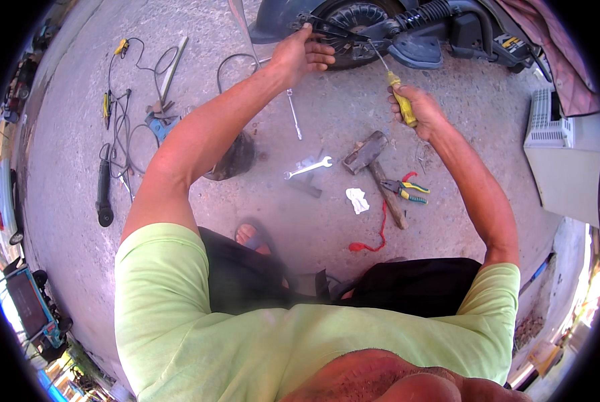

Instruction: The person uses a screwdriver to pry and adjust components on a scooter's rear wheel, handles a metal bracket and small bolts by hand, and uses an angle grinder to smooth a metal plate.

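My right hand [417, 110] is closed round the yellow handle of a screwdriver [403, 104]. Its shaft slants up and left, with the tip at a dark bracket [340, 31] beside the wheel [357, 23] of a scooter-like vehicle. At the bracket's left end is my left hand [303, 53], thumb raised against or close to it and fingers stretched to the right. Nothing shows in that palm. Below my hands lie a heavy hammer [367, 153] with a wooden handle, pliers [407, 190] with yellow-green grips, an open-ended wrench [308, 167] and a slim metal wrench [294, 115].
A crumpled white paper [357, 200] and a red cord [382, 231] lie before my knees. Left of my arm are tangled cables [119, 120], a black long-bodied tool [104, 191] and a dark round container [236, 159]. A white box [568, 157] stands at right.
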Demonstrator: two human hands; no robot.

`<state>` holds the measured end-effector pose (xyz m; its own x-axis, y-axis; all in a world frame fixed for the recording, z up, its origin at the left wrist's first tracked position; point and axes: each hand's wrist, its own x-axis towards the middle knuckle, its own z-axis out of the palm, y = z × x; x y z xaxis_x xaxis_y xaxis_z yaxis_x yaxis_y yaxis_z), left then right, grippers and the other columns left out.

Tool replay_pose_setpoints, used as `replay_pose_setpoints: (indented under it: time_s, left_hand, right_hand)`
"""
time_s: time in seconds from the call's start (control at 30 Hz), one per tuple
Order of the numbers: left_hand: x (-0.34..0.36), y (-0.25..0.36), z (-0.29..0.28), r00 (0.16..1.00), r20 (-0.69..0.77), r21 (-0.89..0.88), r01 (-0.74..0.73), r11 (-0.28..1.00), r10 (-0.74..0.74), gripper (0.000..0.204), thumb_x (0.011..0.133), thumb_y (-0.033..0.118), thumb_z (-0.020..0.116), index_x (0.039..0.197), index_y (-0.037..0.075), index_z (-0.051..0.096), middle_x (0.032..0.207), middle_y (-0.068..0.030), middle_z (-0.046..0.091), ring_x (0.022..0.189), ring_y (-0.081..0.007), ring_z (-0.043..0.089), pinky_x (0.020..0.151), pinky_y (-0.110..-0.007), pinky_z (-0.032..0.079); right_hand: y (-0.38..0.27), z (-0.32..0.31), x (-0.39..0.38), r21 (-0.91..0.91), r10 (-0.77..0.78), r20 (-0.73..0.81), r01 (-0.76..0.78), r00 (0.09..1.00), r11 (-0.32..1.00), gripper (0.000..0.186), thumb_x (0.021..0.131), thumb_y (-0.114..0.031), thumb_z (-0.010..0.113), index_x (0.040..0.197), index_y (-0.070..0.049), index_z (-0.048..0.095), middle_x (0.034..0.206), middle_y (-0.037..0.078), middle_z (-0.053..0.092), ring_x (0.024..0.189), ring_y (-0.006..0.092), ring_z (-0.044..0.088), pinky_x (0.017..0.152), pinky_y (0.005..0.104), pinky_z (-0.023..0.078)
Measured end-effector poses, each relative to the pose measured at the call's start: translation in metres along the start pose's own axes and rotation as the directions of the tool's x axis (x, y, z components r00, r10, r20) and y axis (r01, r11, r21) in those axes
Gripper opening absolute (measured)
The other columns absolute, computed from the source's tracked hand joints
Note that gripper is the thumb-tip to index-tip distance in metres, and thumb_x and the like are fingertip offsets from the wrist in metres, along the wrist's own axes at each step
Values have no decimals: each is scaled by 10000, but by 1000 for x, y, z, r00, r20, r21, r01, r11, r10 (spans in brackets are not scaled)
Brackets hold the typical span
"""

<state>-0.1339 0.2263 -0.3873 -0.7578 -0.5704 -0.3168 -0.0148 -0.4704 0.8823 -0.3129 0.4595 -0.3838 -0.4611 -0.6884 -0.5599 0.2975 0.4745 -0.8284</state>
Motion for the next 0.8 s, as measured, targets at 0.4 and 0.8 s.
replay_pose_setpoints:
  time_s: [0.4,0.8]
  left_hand:
    - [0,0,2,1000,-5,7,-1,1000,1,542,1084,448,334,1345,-13,450,1141,-228,655,1026,-326,647,865,-430,499]
    - [0,0,0,1000,4,32,-1,999,1,543,1086,451,317,1333,-7,472,1144,-210,650,1015,-297,647,867,-409,503]
  right_hand:
    - [-1,-11,5,131,64,82,-75,995,989,302,982,-328,575,1098,-53,622,891,55,634,726,131,604,582,286,517]
    - [-8,-10,0,176,110,75,-122,991,977,287,924,-237,679,1103,-37,577,874,67,601,689,152,634,534,283,532]
